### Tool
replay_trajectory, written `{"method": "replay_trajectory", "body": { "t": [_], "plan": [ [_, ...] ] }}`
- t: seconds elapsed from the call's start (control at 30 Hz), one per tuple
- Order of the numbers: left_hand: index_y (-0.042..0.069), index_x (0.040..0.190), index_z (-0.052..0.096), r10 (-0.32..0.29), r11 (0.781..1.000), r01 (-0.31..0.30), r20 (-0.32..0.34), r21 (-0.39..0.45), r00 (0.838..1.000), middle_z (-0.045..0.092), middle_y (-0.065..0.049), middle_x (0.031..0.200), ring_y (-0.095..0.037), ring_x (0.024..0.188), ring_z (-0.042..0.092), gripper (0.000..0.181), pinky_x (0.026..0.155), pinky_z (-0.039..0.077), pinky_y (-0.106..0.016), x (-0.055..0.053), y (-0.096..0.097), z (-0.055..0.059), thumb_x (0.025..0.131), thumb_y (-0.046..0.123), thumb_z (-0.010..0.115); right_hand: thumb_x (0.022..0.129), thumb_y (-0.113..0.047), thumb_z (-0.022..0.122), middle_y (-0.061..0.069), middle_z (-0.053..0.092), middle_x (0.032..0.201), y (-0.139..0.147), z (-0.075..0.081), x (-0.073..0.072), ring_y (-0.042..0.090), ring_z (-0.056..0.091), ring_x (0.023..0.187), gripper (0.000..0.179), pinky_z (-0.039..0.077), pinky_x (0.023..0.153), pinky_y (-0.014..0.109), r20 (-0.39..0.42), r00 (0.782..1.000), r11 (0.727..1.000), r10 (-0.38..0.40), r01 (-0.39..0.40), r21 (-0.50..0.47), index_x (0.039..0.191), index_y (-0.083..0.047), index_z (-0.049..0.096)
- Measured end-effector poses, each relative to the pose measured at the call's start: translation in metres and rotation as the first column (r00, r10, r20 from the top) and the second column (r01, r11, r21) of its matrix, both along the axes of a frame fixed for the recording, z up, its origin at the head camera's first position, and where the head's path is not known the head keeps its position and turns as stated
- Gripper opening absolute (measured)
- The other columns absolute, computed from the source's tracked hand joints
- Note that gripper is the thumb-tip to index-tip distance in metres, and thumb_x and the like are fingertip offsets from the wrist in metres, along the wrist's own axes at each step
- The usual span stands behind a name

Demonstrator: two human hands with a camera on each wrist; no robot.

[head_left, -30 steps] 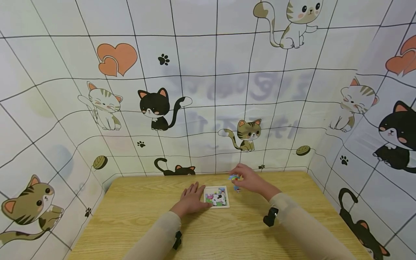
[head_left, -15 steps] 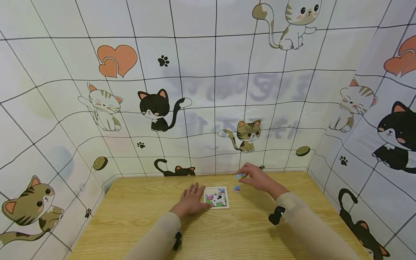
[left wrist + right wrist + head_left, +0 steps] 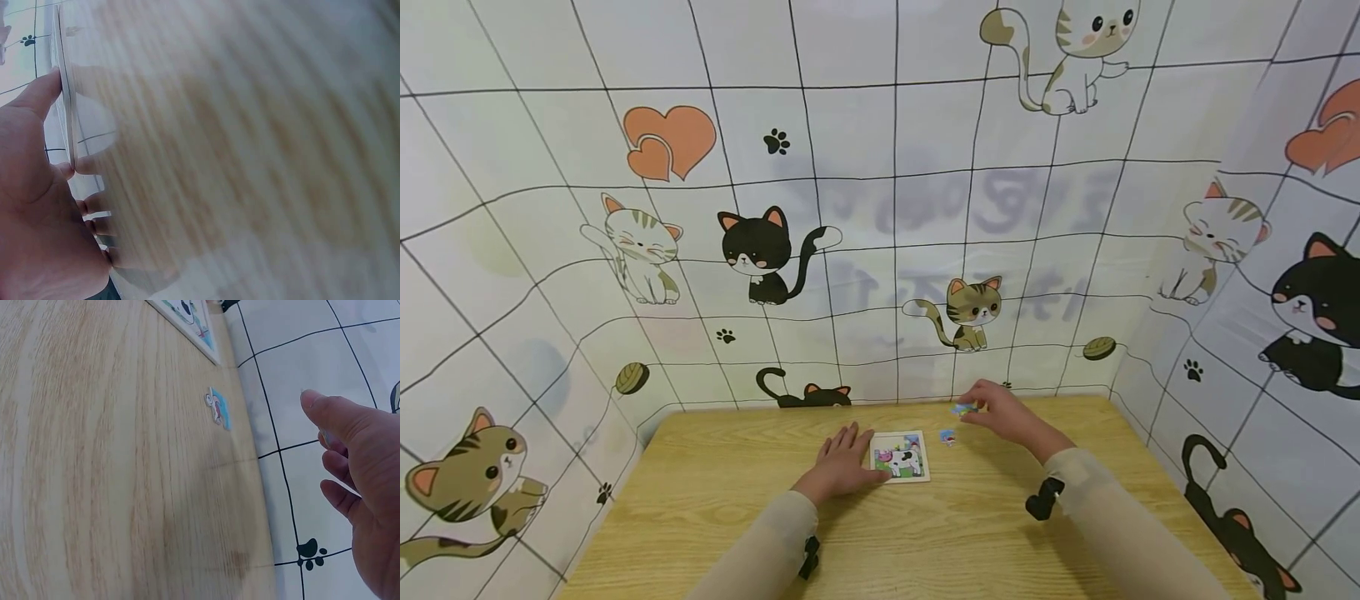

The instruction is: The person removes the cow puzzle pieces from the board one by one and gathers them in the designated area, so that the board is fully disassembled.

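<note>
A small framed jigsaw puzzle with a cow picture lies on the table. My left hand rests at its left side, fingers spread and thumb on the lower left corner; the left wrist view shows the thumb against the frame's edge. Beyond and to the right, my right hand pinches a colourful puzzle piece between thumb and fingers. That piece is mostly hidden by the thumb in the right wrist view. Another puzzle piece, blue with a bit of red, lies just right of the frame.
The wooden table ends at the back against a white wall sheet printed with cats and grid lines. More of this sheet closes off the left and right sides. My right hand is near the table's back edge.
My right hand has moved to the right with the pinched piece, away from the frame and the loose piece. The left hand and the framed puzzle have stayed put.
</note>
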State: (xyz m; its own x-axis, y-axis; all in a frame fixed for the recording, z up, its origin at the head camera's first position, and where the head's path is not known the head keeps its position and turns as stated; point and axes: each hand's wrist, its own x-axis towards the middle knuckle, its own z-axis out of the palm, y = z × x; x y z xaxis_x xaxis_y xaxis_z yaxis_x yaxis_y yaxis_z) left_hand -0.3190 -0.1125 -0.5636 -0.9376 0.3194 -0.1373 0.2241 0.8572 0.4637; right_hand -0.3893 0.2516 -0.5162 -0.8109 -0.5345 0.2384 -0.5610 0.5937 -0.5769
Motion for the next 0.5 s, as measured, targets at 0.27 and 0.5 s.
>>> {"method": "replay_trajectory", "body": {
  "t": [0.27,0.5],
  "plan": [
    [0.014,0.175,0.035,-0.002,1.0,0.002,0.003,0.01,1.0,0.019,-0.021,0.182,-0.044,0.168,0.015,0.099,0.132,0.012,-0.067,0.0,-0.001,-0.001,0.099,0.065,0.074,0.101,-0.015,0.084,0.006,0.069,0.112,0.005,-0.016,-0.002,0.018,0.059,0.092,0.025,0.052,0.075,0.035,-0.001,1.0,0.999,-0.026,0.026,0.02,0.123,-0.003,0.08],
    [0.014,0.175,0.035,0.002,1.0,-0.002,0.004,0.009,1.0,0.019,-0.021,0.182,-0.044,0.169,0.014,0.099,0.133,0.011,-0.067,0.0,0.0,0.0,0.099,0.064,0.074,0.1,-0.011,0.084,0.009,0.07,0.111,0.007,-0.033,-0.005,0.022,0.061,0.092,0.024,0.053,0.075,0.034,-0.001,1.0,1.0,-0.013,0.013,-0.013,0.12,0.001,0.08]
  ]
}}
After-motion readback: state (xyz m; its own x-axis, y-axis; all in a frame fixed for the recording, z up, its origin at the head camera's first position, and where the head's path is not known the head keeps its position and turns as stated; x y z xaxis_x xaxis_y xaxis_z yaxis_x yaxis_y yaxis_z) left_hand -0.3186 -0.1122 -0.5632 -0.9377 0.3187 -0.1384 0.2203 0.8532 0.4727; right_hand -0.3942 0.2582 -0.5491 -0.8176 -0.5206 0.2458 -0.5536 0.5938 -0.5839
